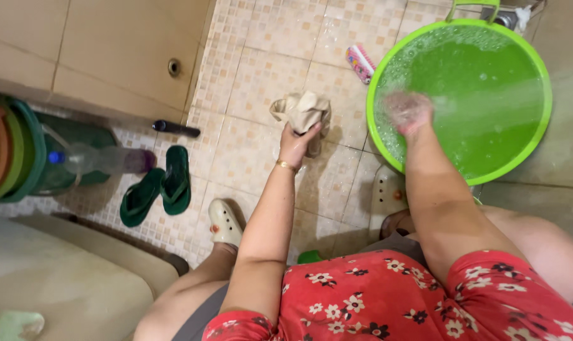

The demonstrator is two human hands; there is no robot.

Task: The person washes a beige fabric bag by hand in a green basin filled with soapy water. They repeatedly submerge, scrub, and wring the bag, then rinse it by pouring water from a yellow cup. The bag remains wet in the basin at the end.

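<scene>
My left hand (294, 143) is shut on a wet beige cloth (302, 110) and holds it up over the tiled floor. My right hand (410, 112) is dipped in the soapy water of a bright green basin (539, 136) at the upper right; it is blurred and under foam, so its fingers do not show clearly. A gold bracelet circles my left wrist. My arms come out of red flowered sleeves at the bottom.
A pink scrub brush (361, 63) lies beside the basin. Green flip-flops (160, 186) and a clear bottle (100, 159) lie on the left. Stacked coloured buckets (11, 151) stand at the far left. I wear cream clogs (224, 222). A dark tool (176, 129) lies by the wall.
</scene>
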